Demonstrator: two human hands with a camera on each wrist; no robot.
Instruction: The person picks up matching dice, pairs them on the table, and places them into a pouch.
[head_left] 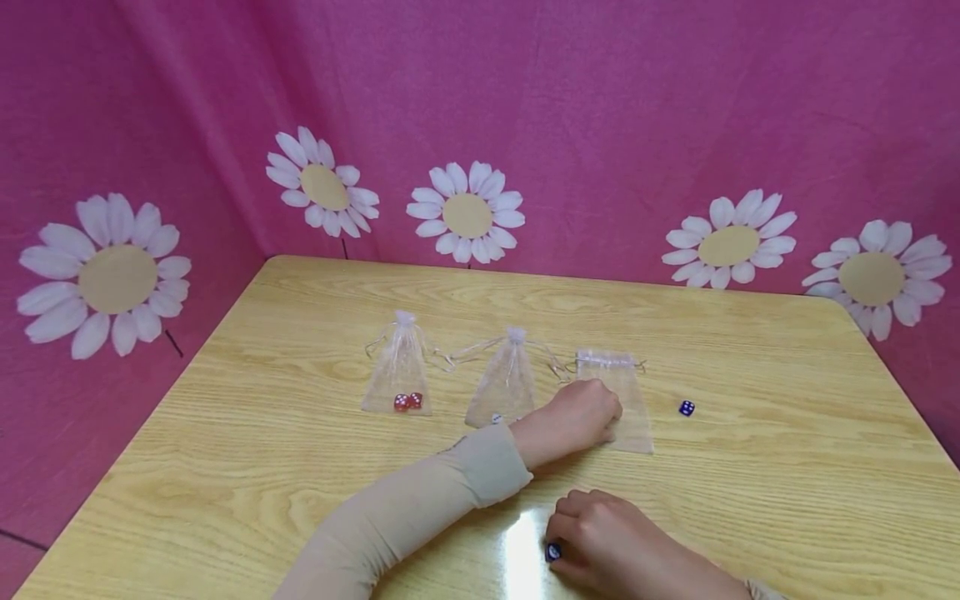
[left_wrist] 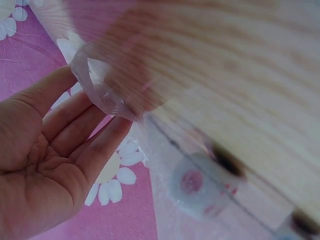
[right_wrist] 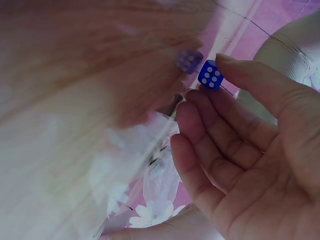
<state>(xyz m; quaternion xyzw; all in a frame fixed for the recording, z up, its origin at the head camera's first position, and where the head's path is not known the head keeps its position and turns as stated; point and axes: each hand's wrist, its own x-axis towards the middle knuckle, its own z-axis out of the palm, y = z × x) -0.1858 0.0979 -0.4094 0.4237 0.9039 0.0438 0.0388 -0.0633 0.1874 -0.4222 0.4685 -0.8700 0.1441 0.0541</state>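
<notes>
My left hand (head_left: 573, 418) reaches over the rightmost sheer organza bag (head_left: 634, 421), which lies flat with its drawstring top spread wide. In the left wrist view the thumb and fingers pinch the thin edge of the bag (left_wrist: 92, 90). My right hand (head_left: 611, 533), low over the near part of the table, holds a dark blue die (head_left: 553, 552). The right wrist view shows this blue die (right_wrist: 210, 75) between thumb and fingertips, white pips facing the camera. Another blue die (head_left: 686, 408) lies on the table right of that bag.
On the left, a cinched organza bag (head_left: 397, 362) contains red dice (head_left: 402, 402). Between the other bags lies a second cinched bag (head_left: 510, 375) with a white die (head_left: 497, 418) visible, partly covered by my left forearm. A pink flowered cloth (head_left: 600, 125) stands behind the wooden table (head_left: 262, 467).
</notes>
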